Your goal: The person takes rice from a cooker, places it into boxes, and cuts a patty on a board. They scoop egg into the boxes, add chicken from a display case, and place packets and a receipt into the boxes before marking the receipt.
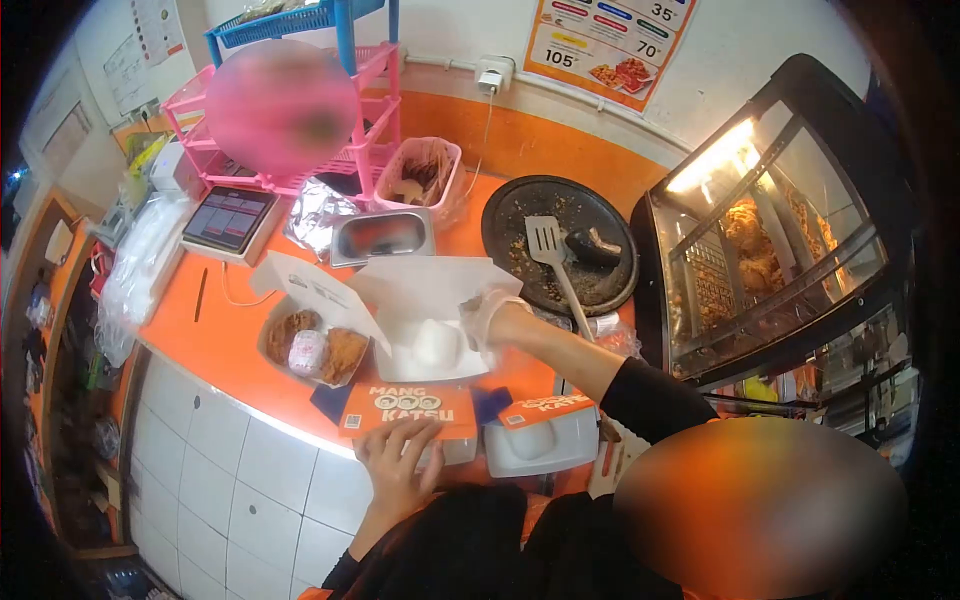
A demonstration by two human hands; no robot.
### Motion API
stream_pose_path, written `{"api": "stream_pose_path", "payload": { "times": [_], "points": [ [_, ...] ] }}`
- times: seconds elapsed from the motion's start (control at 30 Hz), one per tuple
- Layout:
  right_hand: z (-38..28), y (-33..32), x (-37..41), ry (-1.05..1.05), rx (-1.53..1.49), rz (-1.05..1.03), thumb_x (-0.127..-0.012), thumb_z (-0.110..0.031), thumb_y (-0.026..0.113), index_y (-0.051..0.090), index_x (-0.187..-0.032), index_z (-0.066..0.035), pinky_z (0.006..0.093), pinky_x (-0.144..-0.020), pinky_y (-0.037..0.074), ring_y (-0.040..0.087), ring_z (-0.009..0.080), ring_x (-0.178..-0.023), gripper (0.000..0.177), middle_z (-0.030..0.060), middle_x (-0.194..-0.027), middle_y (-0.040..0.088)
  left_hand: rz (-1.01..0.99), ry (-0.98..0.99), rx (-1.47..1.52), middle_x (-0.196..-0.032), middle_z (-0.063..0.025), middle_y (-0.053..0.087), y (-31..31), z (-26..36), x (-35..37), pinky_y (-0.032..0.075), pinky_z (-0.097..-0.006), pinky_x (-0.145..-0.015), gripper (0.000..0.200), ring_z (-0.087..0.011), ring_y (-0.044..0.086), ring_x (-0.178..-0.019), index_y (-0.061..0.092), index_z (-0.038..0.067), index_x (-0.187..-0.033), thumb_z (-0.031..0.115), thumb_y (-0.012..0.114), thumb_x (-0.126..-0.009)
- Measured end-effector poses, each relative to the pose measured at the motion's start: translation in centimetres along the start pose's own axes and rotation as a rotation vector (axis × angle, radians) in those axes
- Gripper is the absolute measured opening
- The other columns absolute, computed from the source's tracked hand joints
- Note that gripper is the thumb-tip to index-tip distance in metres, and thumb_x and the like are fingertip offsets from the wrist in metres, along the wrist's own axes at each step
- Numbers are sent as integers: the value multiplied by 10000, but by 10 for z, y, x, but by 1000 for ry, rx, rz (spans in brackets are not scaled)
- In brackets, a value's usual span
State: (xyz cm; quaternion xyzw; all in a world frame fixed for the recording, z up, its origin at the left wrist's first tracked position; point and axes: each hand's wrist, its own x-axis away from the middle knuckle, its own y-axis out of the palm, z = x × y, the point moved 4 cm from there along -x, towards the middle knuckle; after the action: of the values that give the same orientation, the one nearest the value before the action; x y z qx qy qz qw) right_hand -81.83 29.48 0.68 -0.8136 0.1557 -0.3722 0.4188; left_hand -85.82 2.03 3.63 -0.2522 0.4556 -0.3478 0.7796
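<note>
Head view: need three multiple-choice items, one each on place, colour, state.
1. The slotted metal spatula lies: A on the round black tray; B in a box; C on the floor.
2. The closed printed cardboard box under the bare left hand is: A white; B orange; C green.
3. The white paper box that the gloved right hand reaches into is: A shut; B open; C upside down.
Answers: 1 A, its blade rests on the tray; 2 B, its lid is orange; 3 B, its lid stands up.

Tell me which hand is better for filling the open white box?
Probably the right hand: it is gloved and reaches into the open white box, beside the white mound. The left hand rests bare on the orange box.
</note>
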Motion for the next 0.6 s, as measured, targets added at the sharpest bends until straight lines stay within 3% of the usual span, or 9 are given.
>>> {"api": "stream_pose_path", "payload": {
  "times": [0.07,0.13,0.23,0.3,0.37,0.4,0.47,0.53,0.6],
  "points": [
    [-10,-2,-2,-51,316,-75,-913,-272,549,595,-1162,-35,335,-655,532,656,219,-715,347,139,-969,667,9,-7,2,-1038,45,651,0,-2,-2,297,-361,-929,283,-178,540,-1020,701,181,-1024,157,701,-741],
    [-12,-8,8,-209,412,-34,-913,-282,543,599,-1154,-31,337,-658,536,660,212,-742,352,142,-1001,662,17,-8,11,-1033,42,650,1,-2,-3,296,-357,-928,286,-176,542,-1020,700,178,-1022,155,703,-737],
    [-2,-53,85,-326,-234,267,-889,-234,583,622,-1095,-32,349,-736,532,654,234,-861,291,141,-1086,640,11,17,5,-1026,37,648,1,-3,-8,299,-358,-926,290,-180,546,-1023,700,173,-1016,140,708,-728],
    [7,-76,153,-569,-334,558,-885,-167,608,626,-1048,-34,350,-781,526,642,244,-910,211,130,-1104,633,17,41,4,-1021,31,646,1,-5,-14,301,-359,-922,293,-184,548,-1024,698,169,-1014,129,708,-724],
    [26,-83,216,-547,-434,724,-893,-140,605,613,-1035,-30,329,-738,526,642,226,-881,179,135,-1039,648,24,67,3,-1013,20,644,1,-5,-20,303,-368,-927,293,-193,549,-1028,691,155,-1013,111,701,-723],
    [40,-73,246,-229,-747,699,-883,-127,613,619,-1021,-38,322,-722,524,644,226,-872,164,142,-1007,656,30,80,1,-1015,18,643,1,-6,-23,302,-371,-933,294,-195,549,-1030,689,152,-1015,108,699,-725],
    [97,-41,292,160,-666,710,-851,-87,618,630,-1006,-35,341,-726,520,652,253,-863,164,143,-948,665,44,110,1,-1018,14,642,2,-9,-27,299,-376,-943,295,-198,548,-1033,685,145,-1019,104,694,-727],
    [120,-2,302,227,-230,783,-806,-65,627,638,-994,-26,386,-771,513,650,290,-860,192,149,-923,662,41,123,4,-1019,16,643,5,-11,-29,294,-384,-956,276,-202,552,-1029,679,141,-1010,93,686,-739],
    [144,59,280,350,-131,637,-776,-101,648,635,-1041,-42,429,-825,499,629,320,-929,272,160,-962,651,37,138,-4,-1016,17,644,6,-10,-32,294,-384,-957,264,-202,556,-1030,677,142,-1003,87,681,-745]
  ]
}}
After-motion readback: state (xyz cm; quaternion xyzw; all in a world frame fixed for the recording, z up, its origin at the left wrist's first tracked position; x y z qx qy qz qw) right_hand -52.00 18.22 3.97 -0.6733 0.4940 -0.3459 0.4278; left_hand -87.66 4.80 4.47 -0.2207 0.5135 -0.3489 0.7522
